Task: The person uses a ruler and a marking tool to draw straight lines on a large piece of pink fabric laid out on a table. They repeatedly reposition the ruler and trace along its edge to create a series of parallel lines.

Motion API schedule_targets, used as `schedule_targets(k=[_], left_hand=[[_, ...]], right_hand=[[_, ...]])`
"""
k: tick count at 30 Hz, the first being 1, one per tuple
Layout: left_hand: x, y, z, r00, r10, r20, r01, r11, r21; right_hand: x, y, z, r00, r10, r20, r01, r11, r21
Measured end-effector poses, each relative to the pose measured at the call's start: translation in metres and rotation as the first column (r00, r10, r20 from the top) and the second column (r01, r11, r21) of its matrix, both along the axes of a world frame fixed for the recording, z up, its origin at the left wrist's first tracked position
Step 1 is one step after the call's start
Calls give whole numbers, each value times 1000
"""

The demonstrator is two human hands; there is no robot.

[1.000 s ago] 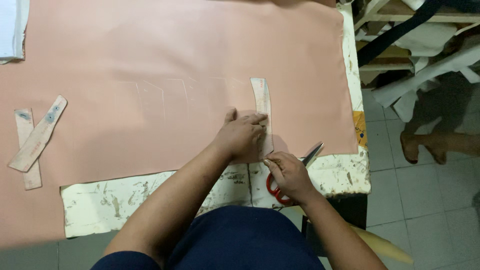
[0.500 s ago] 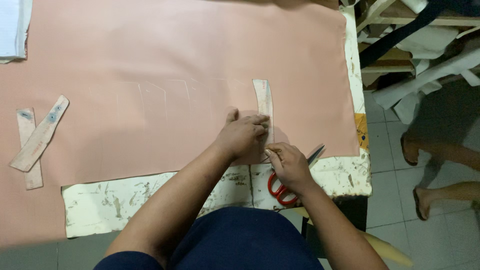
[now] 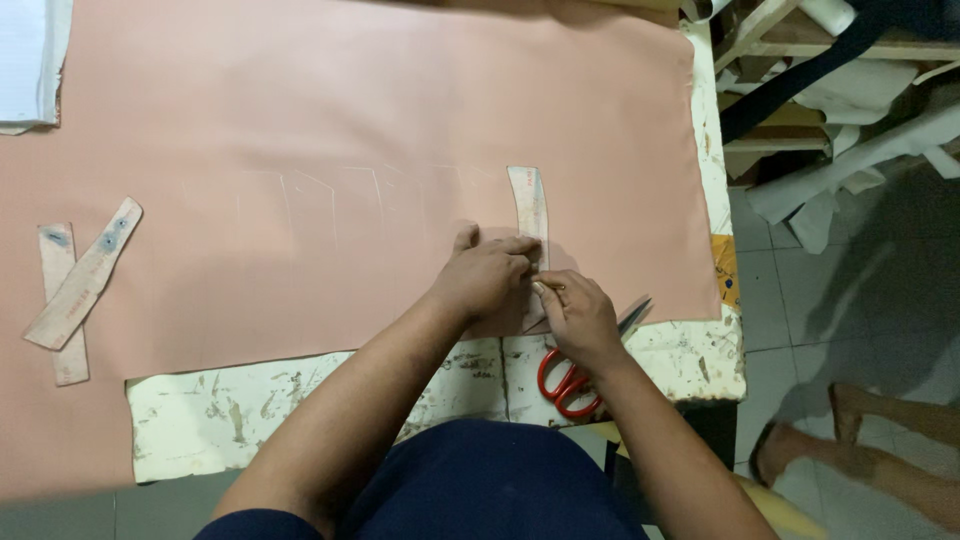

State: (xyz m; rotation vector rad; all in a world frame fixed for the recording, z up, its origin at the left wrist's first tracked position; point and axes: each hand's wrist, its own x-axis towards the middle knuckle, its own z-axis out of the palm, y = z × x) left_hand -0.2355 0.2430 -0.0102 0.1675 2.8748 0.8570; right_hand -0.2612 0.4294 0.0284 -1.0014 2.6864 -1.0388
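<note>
A large pink sheet (image 3: 350, 120) covers the worn white table (image 3: 300, 410). Faint outlines are traced in a row across the sheet's middle. A pale curved template strip (image 3: 527, 200) lies upright on the sheet to the right of them. My left hand (image 3: 485, 275) presses flat on the strip's lower end and holds it in place. My right hand (image 3: 578, 318) sits just below and right of the left hand, touching it. Its fingertips are pinched on a thin marking tool at the strip's edge; the tool is mostly hidden.
Red-handled scissors (image 3: 565, 385) lie at the table's front edge under my right wrist. Two more template strips (image 3: 85, 270) lie crossed at the far left. White folded material (image 3: 25, 60) sits top left. Wooden racks with fabric (image 3: 800, 60) and another person's feet (image 3: 880, 440) are on the right.
My right hand has moved up from over the scissors to meet the left hand at the strip. The other person's feet on the right have shifted.
</note>
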Motion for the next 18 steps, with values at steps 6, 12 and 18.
schedule_targets(k=[6, 12, 18], left_hand=[[0, 0, -5, 1000, 12, -1, -12, 1000, 16], [2, 4, -12, 997, 32, 69, -36, 998, 58], [22, 10, -26, 959, 139, -247, -156, 986, -50]], right_hand=[[-4, -6, 0, 995, -43, 95, 46, 998, -33], [-5, -4, -4, 970, -97, 221, 116, 990, -75], [-6, 17, -14, 963, -185, 196, 174, 982, 71]])
